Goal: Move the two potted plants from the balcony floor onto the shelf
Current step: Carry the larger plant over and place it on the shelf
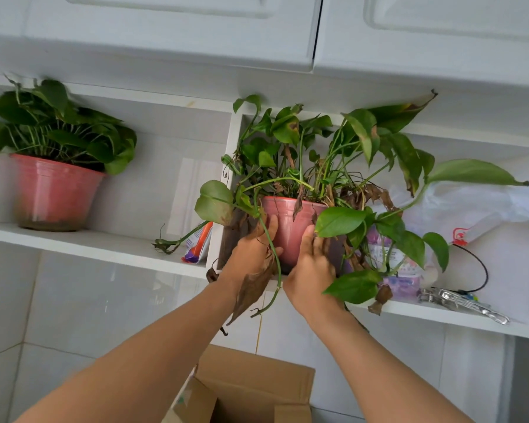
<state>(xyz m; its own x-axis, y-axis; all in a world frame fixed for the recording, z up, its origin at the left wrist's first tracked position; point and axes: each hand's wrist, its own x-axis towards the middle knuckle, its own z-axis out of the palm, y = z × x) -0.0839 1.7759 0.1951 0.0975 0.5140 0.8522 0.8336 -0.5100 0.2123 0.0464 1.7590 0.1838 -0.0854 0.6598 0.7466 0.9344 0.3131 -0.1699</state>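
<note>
- Foreground, bottom centre: an open cardboard box [251,389], flaps raised, below the two bare forearms that reach up toward the shelf [104,244].
- Left hand [251,251]: laid against the left side of the second pink pot [287,230], fingers wrapped round its wall and thumb pointing upward; it grips the pot. Dry brown leaves [252,288] hang over the wrist.
- Right hand [310,267]: on the right front of the same pot, fingers spread and curved along the wall, also gripping it.
- Second pink pot: held between both hands at the front edge of the right-hand shelf compartment, beside the white upright divider [226,190]. Whether its base rests on the board cannot be told, as the hands cover it. Its plant is straggly, with long green stems, several brown-spotted leaves and one trailing vine [177,239] that reaches into the left compartment.
- First pink pot [54,193]: upright on the left compartment's board, well apart from the hands, carrying dense dark green leaves.
- Left compartment, near the divider: an orange and purple packet [199,244] leaning upright.
- Right compartment, behind the held plant: a purple-labelled container [402,276], a white plastic bag [471,206], a black cord [478,267] and metal clips [464,303] at the board's front edge.
- Above the shelf: white cupboard doors [171,25].
</note>
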